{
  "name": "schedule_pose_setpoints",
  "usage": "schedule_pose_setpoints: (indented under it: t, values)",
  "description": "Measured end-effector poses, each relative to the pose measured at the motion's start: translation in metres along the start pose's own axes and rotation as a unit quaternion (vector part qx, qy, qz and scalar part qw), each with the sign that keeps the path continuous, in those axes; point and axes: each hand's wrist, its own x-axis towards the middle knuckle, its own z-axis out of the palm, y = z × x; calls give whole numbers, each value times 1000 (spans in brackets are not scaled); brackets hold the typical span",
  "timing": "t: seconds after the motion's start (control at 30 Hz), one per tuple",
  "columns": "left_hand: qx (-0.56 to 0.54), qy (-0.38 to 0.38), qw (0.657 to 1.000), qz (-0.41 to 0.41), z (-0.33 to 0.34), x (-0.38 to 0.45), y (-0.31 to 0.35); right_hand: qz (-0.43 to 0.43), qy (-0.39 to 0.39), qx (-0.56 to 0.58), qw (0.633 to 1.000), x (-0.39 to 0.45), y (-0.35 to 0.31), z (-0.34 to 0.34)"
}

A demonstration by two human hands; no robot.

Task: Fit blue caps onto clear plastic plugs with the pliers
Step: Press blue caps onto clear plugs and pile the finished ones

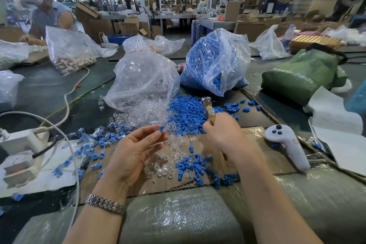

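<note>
My left hand (136, 150) is palm up over the cardboard and pinches a small blue cap (162, 128) at its fingertips. My right hand (223, 130) grips the pliers (208, 108), whose taped handle and blurred head stick up and away from me. Loose blue caps (188, 113) lie heaped just beyond both hands. Clear plugs (146, 111) spill from a clear bag (142, 79). Assembled blue-and-clear pieces (99, 140) lie scattered at the left.
A bag of blue caps (215, 61) stands behind the heap. A white controller (287, 144) lies at the right, a green bag (303, 73) beyond it. A power strip (19, 156) and cables sit at the left. Another person (47, 10) works at the far left.
</note>
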Motion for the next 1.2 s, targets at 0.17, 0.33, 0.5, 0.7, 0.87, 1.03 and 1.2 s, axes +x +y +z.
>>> schedule_pose_setpoints:
  t: [0.17, 0.33, 0.5, 0.7, 0.87, 1.03, 1.2]
  values:
    - [-31, 14, 999, 30, -2, 2, 2, -43, -262, 173, 948, -29, -16, -8]
    - [-32, 17, 998, 50, 1, 4, 1, -81, -328, 204, 919, -47, -25, 4]
    - [-43, 6, 998, 41, -3, 5, 0, -105, -339, 191, 915, -48, -29, 4]
    - [1, 0, 999, 51, -8, 7, -3, -104, -341, 196, 913, -47, -26, 3]
    - [25, 10, 998, 51, -9, 8, -5, -93, -334, 192, 918, -47, -27, 3]
    - [20, 14, 998, 53, -5, 5, -5, -102, -290, 177, 935, -51, -30, 10]
    - [24, 22, 998, 59, 0, 2, -4, -99, -283, 172, 938, -51, -30, 12]
